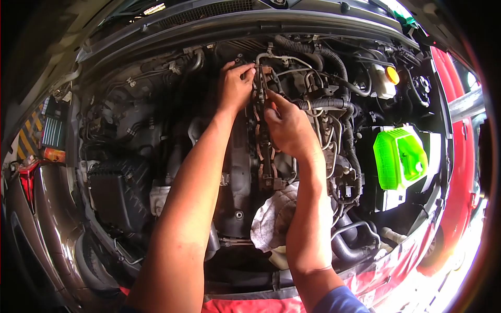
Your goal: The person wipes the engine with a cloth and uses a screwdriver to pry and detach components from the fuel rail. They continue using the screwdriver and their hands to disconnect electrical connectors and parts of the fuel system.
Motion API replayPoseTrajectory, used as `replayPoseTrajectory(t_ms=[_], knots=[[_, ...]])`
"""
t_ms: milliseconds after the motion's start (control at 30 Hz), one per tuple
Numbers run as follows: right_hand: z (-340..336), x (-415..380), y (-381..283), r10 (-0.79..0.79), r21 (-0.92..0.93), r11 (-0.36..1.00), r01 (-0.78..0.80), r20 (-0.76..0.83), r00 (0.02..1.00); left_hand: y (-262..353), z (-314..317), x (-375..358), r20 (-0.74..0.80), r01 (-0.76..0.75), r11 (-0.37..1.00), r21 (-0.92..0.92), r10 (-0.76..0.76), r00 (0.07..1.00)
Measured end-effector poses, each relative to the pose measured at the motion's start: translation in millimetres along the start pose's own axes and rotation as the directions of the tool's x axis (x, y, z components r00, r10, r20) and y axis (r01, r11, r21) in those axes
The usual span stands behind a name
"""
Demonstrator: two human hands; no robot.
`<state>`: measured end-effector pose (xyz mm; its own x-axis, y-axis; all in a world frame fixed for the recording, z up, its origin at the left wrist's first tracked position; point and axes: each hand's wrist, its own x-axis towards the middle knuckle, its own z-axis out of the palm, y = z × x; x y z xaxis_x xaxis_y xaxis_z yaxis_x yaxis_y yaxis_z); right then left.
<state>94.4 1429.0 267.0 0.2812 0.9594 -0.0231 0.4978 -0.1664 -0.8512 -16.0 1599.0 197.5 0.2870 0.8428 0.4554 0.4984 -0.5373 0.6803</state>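
Observation:
My left hand (236,87) is at the upper end of a long dark rail (267,164) with copper-coloured pieces, running lengthwise over the engine (237,180). Its thumb and fingertips close together against the rail's left side. On the opposite side, slightly lower, my right hand (288,128) has its fingers curled, the index fingertip touching the rail. Whatever either hand pinches is too small or hidden to name. A crumpled whitish cloth (272,219) lies beside the right forearm, below the rail's lower end.
A bright green plastic tray (386,167) rests at the right of the engine bay. Behind it stands a white reservoir with a yellow cap (391,75). Corrugated hoses (329,103) and metal pipes crowd the right side. A black box (107,195) sits left; a red cover (250,305) lines the front edge.

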Motion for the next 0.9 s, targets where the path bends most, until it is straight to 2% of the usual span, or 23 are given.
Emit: replayPoseTrajectory(t_ms=[67, 100, 200, 233, 267, 300, 400, 467, 500, 633, 733, 800, 867, 900], knots=[[1.1, -2.9, -2.4, -0.070, -0.196, 0.978, 0.067, -0.006, 0.998, -0.2, 0.9, -0.2, -0.005, -0.002, 1.000, -0.005, 0.002, 1.000], [-6.4, -5.3, -21.7, 0.105, -0.167, 0.982, -0.091, 0.075, 0.992, -0.5, 0.5, 1.1, -0.001, -0.004, 1.000, -0.004, 0.004, 1.000], [0.3, -2.9, -11.9, 0.046, -0.088, 0.995, -0.044, 0.015, 0.999, -1.5, -0.9, 1.5, 0.029, 0.003, 1.000, 0.015, -0.004, 1.000], [-1.4, -1.2, -8.3, -0.073, -0.051, 0.996, 0.070, -0.041, 0.997, -1.2, -1.9, 1.3, 0.040, 0.008, 1.000, 0.024, -0.009, 0.999], [-8.6, 1.1, -4.3, -0.014, 0.056, 0.998, 0.012, 0.021, 1.000, -0.4, -2.4, 0.8, 0.034, 0.008, 1.000, 0.024, -0.009, 0.999], [-19.7, 3.4, -8.7, 0.119, 0.242, 0.958, -0.151, 0.142, 0.983, -0.4, -2.1, 0.2, 0.029, 0.007, 1.000, 0.024, -0.008, 1.000], [-23.6, 4.5, -2.1, 0.133, 0.282, 0.943, -0.176, 0.164, 0.977, -1.0, -1.1, -0.5, 0.031, 0.007, 0.999, 0.032, -0.008, 0.999], [-3.5, 3.0, 10.1, -0.101, -0.005, 0.995, 0.101, -0.039, 0.994, -0.7, -2.4, 2.2, 0.029, 0.002, 0.999, 0.039, -0.003, 1.000], [-3.7, 0.6, 5.0, -0.111, -0.070, 0.992, 0.109, -0.024, 0.994, -0.5, -2.8, 2.2, 0.027, 0.000, 0.999, 0.040, -0.001, 1.000], [-9.3, -3.4, -21.4, 0.111, -0.146, 0.985, -0.094, 0.110, 0.988, -2.6, -1.2, 2.8, 0.028, -0.025, 0.998, 0.062, 0.023, 0.999], [-4.4, 4.8, 1.3, -0.118, 0.013, 0.993, 0.118, -0.029, 0.993, -0.9, -3.1, 1.2, 0.036, -0.010, 0.999, 0.045, 0.009, 0.999], [-12.6, 7.5, 6.5, 0.080, 0.344, 0.932, -0.117, 0.122, 0.989, -0.3, -3.0, 1.2, 0.024, -0.012, 0.999, 0.033, 0.011, 1.000], [-24.8, 0.0, -10.4, 0.158, 0.608, 0.751, -0.258, 0.213, 0.964, -1.6, -0.5, 0.3, 0.018, -0.005, 1.000, 0.031, 0.004, 1.000], [-24.5, 1.4, -8.2, 0.160, 0.602, 0.754, -0.263, 0.221, 0.962, -2.5, 0.1, -0.1, 0.017, 0.004, 0.999, 0.035, -0.005, 1.000]])
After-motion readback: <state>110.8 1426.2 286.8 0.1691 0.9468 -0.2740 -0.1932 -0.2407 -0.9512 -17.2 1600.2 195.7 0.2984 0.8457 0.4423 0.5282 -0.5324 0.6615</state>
